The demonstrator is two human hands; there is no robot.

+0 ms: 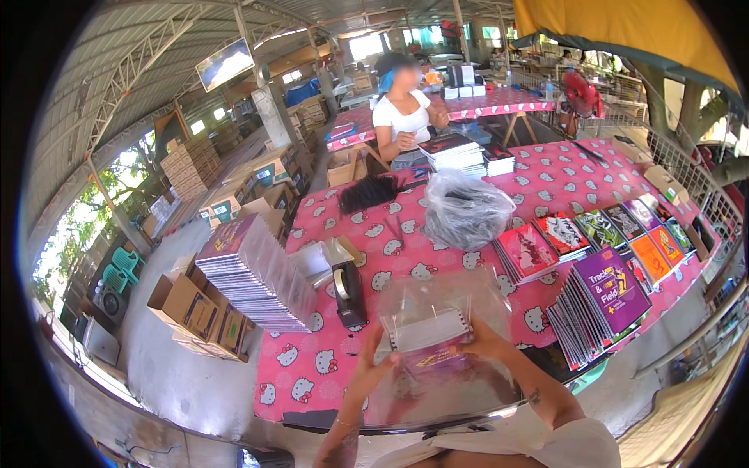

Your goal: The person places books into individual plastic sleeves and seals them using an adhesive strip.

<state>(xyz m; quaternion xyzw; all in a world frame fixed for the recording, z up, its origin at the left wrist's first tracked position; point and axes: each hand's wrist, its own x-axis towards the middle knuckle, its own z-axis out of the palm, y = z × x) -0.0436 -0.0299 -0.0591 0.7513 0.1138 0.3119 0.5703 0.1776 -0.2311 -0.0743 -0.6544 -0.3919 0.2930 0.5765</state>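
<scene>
Well left of the hands, tall stack of plastic-covered purple notebooks (253,273); black tape dispenser (351,300) ahead-left of the left hand. Left hand (373,363) pinches the left edge of a notebook (431,334); it sits directly between the hands, visible part wider crosswise, neither hand nearer. Clear plastic sheet (491,295) around or under it, can't tell. Right hand (487,342) pinches the right edge. Farther right, spiral-bound notebook pile (599,304).
</scene>
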